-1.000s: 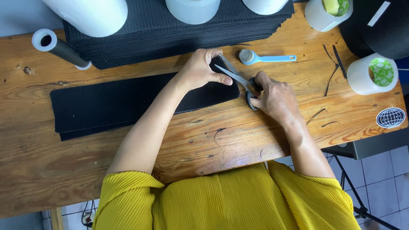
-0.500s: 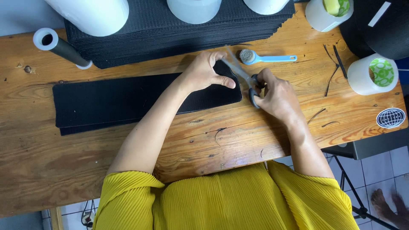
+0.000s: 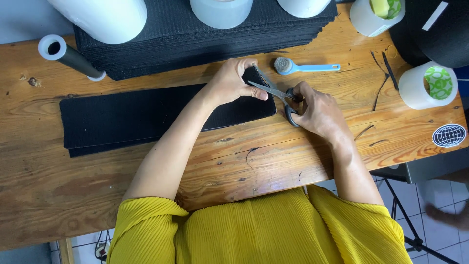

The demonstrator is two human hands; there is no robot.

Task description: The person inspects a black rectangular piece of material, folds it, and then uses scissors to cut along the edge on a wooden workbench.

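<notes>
A long black ribbed fabric strip [image 3: 127,115] lies across the wooden table [image 3: 273,151]. My left hand [image 3: 232,83] pinches the strip's right end and lifts its corner. My right hand [image 3: 315,110] grips black-handled scissors [image 3: 281,95], whose blades are open and point left into the strip's right edge, just below my left fingers.
A stack of black fabric sheets [image 3: 195,34] fills the back, with white rolls [image 3: 105,14] on top. A blue-handled brush [image 3: 303,66] lies behind the scissors. A tape roll [image 3: 430,85], thin black offcuts [image 3: 383,73] and a dark tube [image 3: 68,56] also sit on the table.
The strip has slid a little to the right. My left hand shifted its grip on the strip's end, and the scissors swung from pointing up-left to lying flatter against the edge.
</notes>
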